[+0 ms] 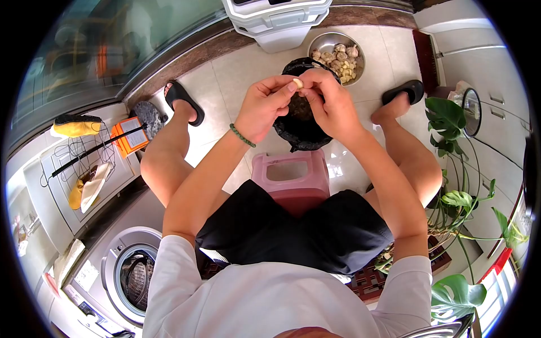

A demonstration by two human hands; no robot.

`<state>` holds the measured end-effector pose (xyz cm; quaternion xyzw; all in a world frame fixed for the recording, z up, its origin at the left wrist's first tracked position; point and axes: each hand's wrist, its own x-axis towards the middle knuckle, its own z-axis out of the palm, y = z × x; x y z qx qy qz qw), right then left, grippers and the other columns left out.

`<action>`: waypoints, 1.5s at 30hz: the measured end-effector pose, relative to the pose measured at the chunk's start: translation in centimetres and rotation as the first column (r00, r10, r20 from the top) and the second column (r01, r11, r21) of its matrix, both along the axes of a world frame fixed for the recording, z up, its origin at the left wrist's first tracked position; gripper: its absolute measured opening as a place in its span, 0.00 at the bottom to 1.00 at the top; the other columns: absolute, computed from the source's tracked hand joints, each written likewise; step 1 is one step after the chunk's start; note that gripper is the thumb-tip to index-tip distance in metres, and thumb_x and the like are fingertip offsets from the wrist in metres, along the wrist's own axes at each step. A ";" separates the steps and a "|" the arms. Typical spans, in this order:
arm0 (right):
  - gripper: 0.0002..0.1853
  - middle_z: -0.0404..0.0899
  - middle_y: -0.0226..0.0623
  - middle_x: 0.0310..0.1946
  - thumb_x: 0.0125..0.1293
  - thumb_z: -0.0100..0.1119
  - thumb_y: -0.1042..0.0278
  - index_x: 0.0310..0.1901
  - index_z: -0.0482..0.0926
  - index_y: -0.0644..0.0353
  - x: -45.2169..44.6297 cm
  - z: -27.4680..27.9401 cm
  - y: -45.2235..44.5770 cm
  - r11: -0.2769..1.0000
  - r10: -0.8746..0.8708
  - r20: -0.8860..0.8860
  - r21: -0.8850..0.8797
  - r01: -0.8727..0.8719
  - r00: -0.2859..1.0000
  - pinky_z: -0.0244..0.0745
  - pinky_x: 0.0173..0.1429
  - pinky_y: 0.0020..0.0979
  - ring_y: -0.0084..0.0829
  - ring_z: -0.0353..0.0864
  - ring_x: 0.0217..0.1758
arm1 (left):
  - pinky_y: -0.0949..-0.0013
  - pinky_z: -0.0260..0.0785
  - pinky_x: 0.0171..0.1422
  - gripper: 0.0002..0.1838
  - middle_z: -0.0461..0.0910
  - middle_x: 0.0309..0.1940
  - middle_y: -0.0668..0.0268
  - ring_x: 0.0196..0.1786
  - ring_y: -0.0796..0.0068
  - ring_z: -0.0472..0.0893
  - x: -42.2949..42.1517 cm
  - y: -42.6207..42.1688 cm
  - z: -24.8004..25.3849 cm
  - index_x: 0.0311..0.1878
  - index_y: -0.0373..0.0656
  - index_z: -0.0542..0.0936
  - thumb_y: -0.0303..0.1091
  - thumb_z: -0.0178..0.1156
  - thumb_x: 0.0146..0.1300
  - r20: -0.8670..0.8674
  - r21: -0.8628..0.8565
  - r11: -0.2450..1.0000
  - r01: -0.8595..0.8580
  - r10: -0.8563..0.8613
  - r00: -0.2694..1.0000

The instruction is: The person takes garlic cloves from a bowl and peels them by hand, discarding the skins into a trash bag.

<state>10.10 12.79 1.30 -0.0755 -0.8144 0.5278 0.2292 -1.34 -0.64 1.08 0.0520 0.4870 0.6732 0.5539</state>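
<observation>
A pale garlic clove [298, 83] is held between the fingertips of both hands, above a bin lined with a black bag [304, 132]. My left hand [267, 106], with a green beaded bracelet on its wrist, pinches the clove from the left with thumb and forefinger. From the right, my right hand [327, 100] touches it with closed fingertips. Dark scraps [300, 107] show inside the bin between the hands. Just behind the bin, a metal bowl [360, 70] holds whole garlic bulbs [341, 52] and loose peeled cloves [345, 72].
A pink plastic stool [290, 186] stands between the knees. Grey plastic container [279, 25] is beyond the bin. Washing machine [132, 273] and wire rack [84, 152] are at left; potted plants [451, 121] and white cabinets [479, 67] are at right.
</observation>
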 end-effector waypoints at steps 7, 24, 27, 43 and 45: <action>0.13 0.78 0.40 0.39 0.62 0.56 0.85 0.47 0.70 0.59 -0.6 0.6 -0.2 0.995 -0.022 -0.108 0.098 0.033 0.994 0.76 0.40 0.37 0.46 0.80 0.38 | 0.80 0.54 0.27 0.10 0.74 0.29 0.79 0.27 0.90 0.63 -0.2 -0.1 0.1 0.47 0.38 0.82 0.33 0.63 0.68 0.035 0.010 0.999 -0.030 0.030 0.999; 0.14 0.75 0.40 0.38 0.63 0.54 0.86 0.47 0.70 0.56 -0.6 1.1 -0.6 0.998 0.057 -0.031 0.022 -0.056 0.998 0.75 0.38 0.37 0.44 0.79 0.36 | 0.83 0.57 0.29 0.10 0.76 0.37 0.75 0.29 0.90 0.64 -0.8 -0.8 0.5 0.51 0.38 0.79 0.32 0.57 0.71 0.200 0.056 0.998 0.030 -0.041 0.979; 0.13 0.74 0.39 0.36 0.64 0.55 0.85 0.47 0.70 0.58 -0.5 0.4 -0.8 0.990 0.013 -0.005 -0.139 -0.013 1.000 0.76 0.38 0.34 0.37 0.79 0.35 | 0.83 0.57 0.30 0.10 0.76 0.36 0.76 0.30 0.90 0.64 -0.7 -0.7 0.5 0.52 0.40 0.79 0.33 0.57 0.72 0.210 0.059 0.998 0.028 -0.040 0.977; 0.01 0.79 0.36 0.34 0.66 0.59 0.80 0.39 0.78 0.68 -0.6 0.4 -0.9 0.886 -0.104 -0.003 -0.456 0.091 0.995 0.79 0.38 0.23 0.23 0.83 0.34 | 0.80 0.56 0.29 0.09 0.72 0.29 0.78 0.29 0.88 0.64 -0.3 -0.5 -0.3 0.51 0.42 0.81 0.31 0.61 0.69 -0.014 0.090 0.995 -0.034 0.036 0.999; 0.01 0.79 0.35 0.35 0.68 0.57 0.80 0.39 0.77 0.68 -0.6 0.2 -1.0 0.873 -0.098 0.022 -0.477 0.097 0.995 0.78 0.39 0.23 0.22 0.82 0.34 | 0.80 0.56 0.29 0.09 0.72 0.29 0.78 0.28 0.88 0.64 -0.2 -0.6 -0.5 0.51 0.43 0.81 0.31 0.61 0.69 -0.006 0.098 0.994 -0.049 0.049 0.999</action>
